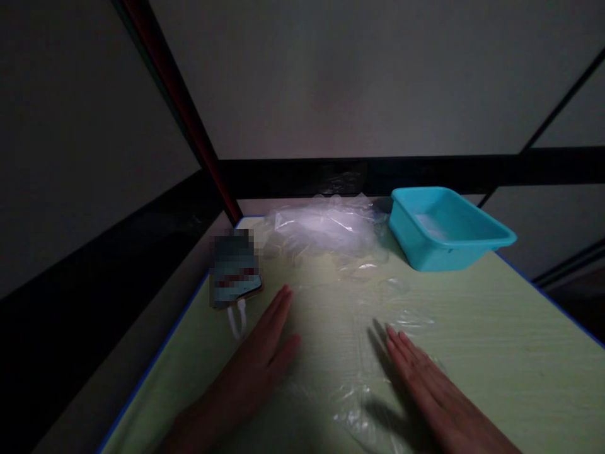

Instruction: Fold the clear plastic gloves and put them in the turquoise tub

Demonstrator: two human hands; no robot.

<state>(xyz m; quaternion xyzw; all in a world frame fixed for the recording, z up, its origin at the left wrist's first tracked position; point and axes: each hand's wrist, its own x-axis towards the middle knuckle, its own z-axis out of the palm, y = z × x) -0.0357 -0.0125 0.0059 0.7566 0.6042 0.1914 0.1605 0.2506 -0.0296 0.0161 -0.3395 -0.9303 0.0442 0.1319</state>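
Note:
My left hand (pixel 255 362) is over the left part of the table, fingers stretched out and thumb apart, holding nothing. On the right, my right hand (pixel 425 384) is also flat with straight fingers and nothing in it. Between and under the hands a clear plastic sheet or bag (pixel 352 403) lies on the table, its edges hard to make out. A heap of clear plastic bags (pixel 326 227) lies at the table's far side. Near my left fingertips is a phone-like device (pixel 235 268), partly pixelated, with a white cable (pixel 242 318) beside it.
A turquoise plastic basin (pixel 425 249) stands at the back right of the light green table (pixel 520 340), which has blue edges. A grey wall (pixel 359 82) with dark bands rises behind the table, and another dark wall panel stands on the left.

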